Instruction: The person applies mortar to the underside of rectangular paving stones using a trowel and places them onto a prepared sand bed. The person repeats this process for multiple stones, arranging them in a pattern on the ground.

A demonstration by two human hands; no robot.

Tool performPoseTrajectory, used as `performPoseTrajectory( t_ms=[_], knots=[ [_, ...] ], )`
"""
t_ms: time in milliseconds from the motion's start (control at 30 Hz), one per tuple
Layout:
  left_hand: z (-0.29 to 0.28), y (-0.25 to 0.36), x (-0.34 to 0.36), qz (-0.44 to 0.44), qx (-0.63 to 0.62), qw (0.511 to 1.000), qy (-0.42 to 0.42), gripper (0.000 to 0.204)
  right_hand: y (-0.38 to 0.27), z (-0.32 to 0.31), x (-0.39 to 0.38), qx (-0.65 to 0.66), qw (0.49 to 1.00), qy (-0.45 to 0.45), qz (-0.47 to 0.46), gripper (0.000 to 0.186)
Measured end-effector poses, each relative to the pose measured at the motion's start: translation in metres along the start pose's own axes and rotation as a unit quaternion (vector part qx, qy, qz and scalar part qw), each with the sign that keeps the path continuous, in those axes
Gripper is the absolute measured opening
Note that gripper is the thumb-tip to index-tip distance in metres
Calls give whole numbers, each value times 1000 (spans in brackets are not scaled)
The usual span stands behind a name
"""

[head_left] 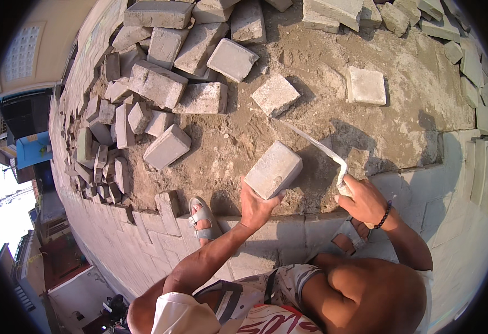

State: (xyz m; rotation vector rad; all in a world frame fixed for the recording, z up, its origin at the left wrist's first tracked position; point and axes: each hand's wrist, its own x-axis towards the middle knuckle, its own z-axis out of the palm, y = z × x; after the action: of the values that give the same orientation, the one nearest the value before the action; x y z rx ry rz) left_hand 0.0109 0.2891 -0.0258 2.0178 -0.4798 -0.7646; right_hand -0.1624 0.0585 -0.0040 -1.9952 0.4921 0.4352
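My left hand [259, 206] grips the near end of a grey paving block [273, 168], thumb on one side and fingers on the other. The block is tilted above the sandy ground. My right hand [362, 201], with a dark beaded bracelet at its wrist, is closed round the handle of a trowel [317, 142]. The trowel's blade shows nearly edge-on and points away to the left, toward a loose block [276, 96] lying on the sand. Whether the blade touches the ground I cannot tell.
Loose blocks [157, 83] are heaped at the far left, and more blocks [333, 12] lie at the back. A single squarish block [366, 86] rests on the bare sand [311, 61]. Laid paving [288, 236] runs under my sandalled feet, its edge meeting the sand.
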Motion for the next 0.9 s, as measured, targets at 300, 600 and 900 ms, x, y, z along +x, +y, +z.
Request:
performPoseTrajectory(
  t_ms=[300,600,900],
  knots=[
    [33,9,37,98,78,992,25,59,-64,-30,-33,-136,989,-40,-48,28],
    [37,9,44,48,88,995,31,62,-73,-56,-31,-136,990,4,-32,29],
    [40,18,43,60,88,993,43,64,-65,-67,-23,-218,976,28,-1,27]
  ],
)
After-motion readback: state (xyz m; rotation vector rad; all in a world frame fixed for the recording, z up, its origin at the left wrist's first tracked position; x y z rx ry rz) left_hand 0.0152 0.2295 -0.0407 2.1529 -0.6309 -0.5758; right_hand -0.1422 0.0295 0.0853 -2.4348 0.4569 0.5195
